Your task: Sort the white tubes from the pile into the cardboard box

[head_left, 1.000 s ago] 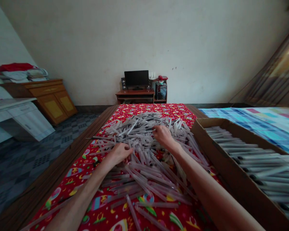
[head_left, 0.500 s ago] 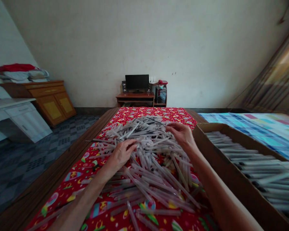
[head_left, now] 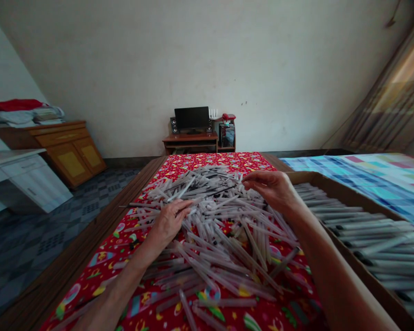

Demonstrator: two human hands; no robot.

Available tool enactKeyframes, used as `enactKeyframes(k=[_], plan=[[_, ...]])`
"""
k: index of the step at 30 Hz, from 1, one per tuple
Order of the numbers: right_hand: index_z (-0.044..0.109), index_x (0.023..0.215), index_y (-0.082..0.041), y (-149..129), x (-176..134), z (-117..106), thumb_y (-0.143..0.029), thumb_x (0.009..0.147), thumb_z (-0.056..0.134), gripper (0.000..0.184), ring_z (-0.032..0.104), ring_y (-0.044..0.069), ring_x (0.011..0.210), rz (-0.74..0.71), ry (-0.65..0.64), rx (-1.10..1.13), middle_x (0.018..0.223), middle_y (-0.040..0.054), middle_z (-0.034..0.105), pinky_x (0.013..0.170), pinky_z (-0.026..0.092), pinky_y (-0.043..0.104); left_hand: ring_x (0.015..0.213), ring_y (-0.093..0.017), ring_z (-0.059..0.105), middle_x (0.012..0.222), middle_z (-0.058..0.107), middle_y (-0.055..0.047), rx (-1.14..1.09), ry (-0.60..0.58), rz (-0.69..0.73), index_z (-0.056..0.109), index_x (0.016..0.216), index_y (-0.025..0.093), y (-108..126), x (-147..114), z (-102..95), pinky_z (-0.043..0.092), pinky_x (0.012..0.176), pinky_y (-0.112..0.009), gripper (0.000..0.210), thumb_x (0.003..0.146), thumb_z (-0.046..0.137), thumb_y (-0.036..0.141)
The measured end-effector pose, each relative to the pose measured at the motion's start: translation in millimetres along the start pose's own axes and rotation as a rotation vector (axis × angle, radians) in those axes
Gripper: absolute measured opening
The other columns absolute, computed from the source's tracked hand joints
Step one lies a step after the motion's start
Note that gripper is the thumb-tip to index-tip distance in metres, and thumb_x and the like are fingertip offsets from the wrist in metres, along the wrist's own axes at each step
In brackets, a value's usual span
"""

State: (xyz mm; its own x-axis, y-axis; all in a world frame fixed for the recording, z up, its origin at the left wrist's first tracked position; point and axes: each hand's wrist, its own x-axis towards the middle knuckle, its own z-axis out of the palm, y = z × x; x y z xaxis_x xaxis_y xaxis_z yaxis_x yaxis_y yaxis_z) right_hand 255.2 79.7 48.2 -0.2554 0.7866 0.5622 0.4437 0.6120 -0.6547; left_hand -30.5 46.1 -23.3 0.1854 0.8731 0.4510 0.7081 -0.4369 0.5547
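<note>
A large heap of translucent plastic tubes (head_left: 224, 248) lies on a red patterned cloth (head_left: 100, 257). My left hand (head_left: 169, 223), over the heap's left side, pinches a translucent tube (head_left: 198, 201) between thumb and fingers. Higher up on the right, my right hand (head_left: 272, 187) is closed in a pinch on the end of a thin dark rod (head_left: 224, 189). This rod slants down toward the tube in my left hand; whether it runs inside the tube I cannot tell.
At my right stands a cardboard box (head_left: 317, 177) filled with rows of tubes, some with black ends. Beyond it is a plaid-covered bed (head_left: 359, 172). A monitor (head_left: 192, 118) on a small desk, a wooden cabinet (head_left: 79, 151) and a white desk (head_left: 37, 184) stand farther off.
My right hand has moved to the right, away from my left hand, and the dark rod now shows stretched between them. My left hand has stayed nearly in place. The view has shifted slightly.
</note>
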Motion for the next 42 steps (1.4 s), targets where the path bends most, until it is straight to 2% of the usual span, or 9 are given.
enactKeyframes(k=[5, 17, 22, 26, 30, 33, 36, 39, 42], plan=[[0.07, 0.077, -0.017, -11, -1, 2, -0.029, 0.075, 0.057, 0.018, 0.06, 0.014, 0.064, -0.015, -0.049, -0.097, 0.067, 0.0009, 0.066, 0.065, 0.045, 0.024, 0.075, -0.016, 0.06, 0.084, 0.066, -0.006, 0.002, -0.018, 0.016, 0.067, 0.1, 0.017, 1, -1, 1.3, 0.046, 0.072, -0.026, 0.026, 0.082, 0.05, 0.022], [0.07, 0.078, -0.019, -14, -5, -4, -0.025, 0.074, 0.058, 0.014, 0.061, 0.014, 0.064, -0.024, -0.001, -0.154, 0.069, 0.0001, 0.067, 0.064, 0.044, 0.023, 0.085, -0.019, 0.062, 0.093, 0.068, -0.008, -0.027, -0.011, 0.038, 0.068, 0.098, 0.018, 5, -2, 2.3, 0.047, 0.079, -0.029, 0.025, 0.081, 0.051, 0.022], [0.07, 0.076, -0.019, -18, -5, -2, -0.026, 0.077, 0.056, 0.016, 0.06, 0.013, 0.063, -0.052, -0.059, -0.202, 0.066, -0.0008, 0.066, 0.063, 0.042, 0.021, 0.089, -0.02, 0.063, 0.096, 0.068, -0.009, -0.075, -0.058, 0.01, 0.068, 0.097, 0.017, 10, -2, 3.1, 0.047, 0.081, -0.03, 0.024, 0.08, 0.052, 0.021], [0.07, 0.078, -0.019, -24, -9, 11, -0.023, 0.077, 0.057, 0.014, 0.06, 0.011, 0.062, -0.047, -0.131, -0.186, 0.067, -0.0012, 0.067, 0.06, 0.04, 0.019, 0.086, -0.02, 0.062, 0.092, 0.068, -0.008, -0.116, -0.091, -0.012, 0.068, 0.096, 0.017, 21, -4, 5.0, 0.046, 0.078, -0.029, 0.024, 0.079, 0.052, 0.02], [0.07, 0.091, -0.019, -35, -11, 35, -0.025, 0.08, 0.056, 0.019, 0.059, 0.011, 0.059, -0.068, -0.255, -0.165, 0.067, 0.0003, 0.067, 0.056, 0.038, 0.018, 0.066, -0.015, 0.06, 0.075, 0.066, -0.004, -0.159, -0.168, -0.05, 0.066, 0.096, 0.015, 36, -8, 7.6, 0.046, 0.064, -0.025, 0.025, 0.082, 0.046, 0.022], [0.063, 0.109, -0.018, -31, -10, 39, -0.035, 0.084, 0.051, 0.033, 0.057, 0.01, 0.054, -0.022, -0.14, -0.175, 0.065, 0.0008, 0.066, 0.054, 0.036, 0.018, 0.055, -0.012, 0.055, 0.067, 0.061, -0.001, -0.216, -0.162, -0.116, 0.063, 0.093, 0.016, 40, -9, 8.1, 0.043, 0.056, -0.023, 0.025, 0.084, 0.04, 0.022], [0.068, 0.091, -0.014, -14, -8, 30, -0.033, 0.087, 0.043, 0.032, 0.055, 0.01, 0.053, 0.066, -0.073, -0.292, 0.06, 0.0018, 0.064, 0.053, 0.034, 0.019, 0.053, -0.011, 0.052, 0.068, 0.058, -0.001, -0.282, -0.119, -0.167, 0.056, 0.097, 0.014, 37, -8, 8.4, 0.041, 0.053, -0.023, 0.025, 0.084, 0.036, 0.022], [0.068, 0.072, -0.014, 6, -9, 22, -0.026, 0.084, 0.046, 0.028, 0.055, 0.011, 0.055, 0.151, -0.176, -0.491, 0.06, 0.0037, 0.064, 0.054, 0.033, 0.02, 0.052, -0.01, 0.047, 0.066, 0.053, 0.001, -0.339, -0.057, -0.177, 0.052, 0.098, 0.015, 31, -7, 10.2, 0.039, 0.052, -0.022, 0.022, 0.083, 0.039, 0.025], [0.07, 0.078, -0.015, 16, -11, 24, -0.023, 0.08, 0.049, 0.022, 0.058, 0.013, 0.06, 0.223, -0.356, -0.553, 0.06, 0.004, 0.065, 0.056, 0.034, 0.02, 0.045, -0.007, 0.037, 0.059, 0.042, 0.005, -0.488, 0.019, -0.239, 0.05, 0.095, 0.015, 28, -6, 11.9, 0.03, 0.043, -0.019, 0.023, 0.083, 0.042, 0.033]])
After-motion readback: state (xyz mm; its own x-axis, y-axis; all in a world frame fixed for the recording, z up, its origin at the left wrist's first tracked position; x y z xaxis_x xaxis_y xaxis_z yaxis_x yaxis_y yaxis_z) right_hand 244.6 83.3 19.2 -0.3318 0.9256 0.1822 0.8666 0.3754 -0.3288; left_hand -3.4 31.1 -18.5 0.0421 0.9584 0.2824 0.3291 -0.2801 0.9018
